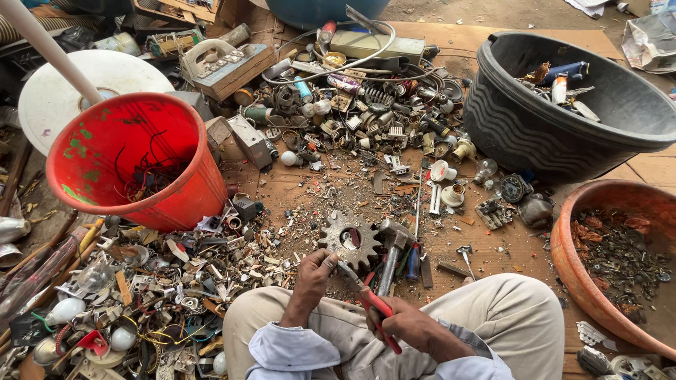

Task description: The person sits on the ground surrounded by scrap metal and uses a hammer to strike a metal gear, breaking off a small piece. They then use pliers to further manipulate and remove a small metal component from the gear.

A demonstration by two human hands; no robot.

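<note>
The right hand point(415, 327) clenched red-handled pliers point(370, 295); the left hand point(315, 271) pinched a small, indistinct piece beside the toothed steel gear point(350, 239).

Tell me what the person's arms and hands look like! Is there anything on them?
Both hands are bare: no gloves, rings or watch show on the left hand or the right hand. The forearms are bare too. Pale blue shirt sleeves are pushed up and bunched in soft folds near the elbows on both arms. The person also wears light beige trousers.
</note>
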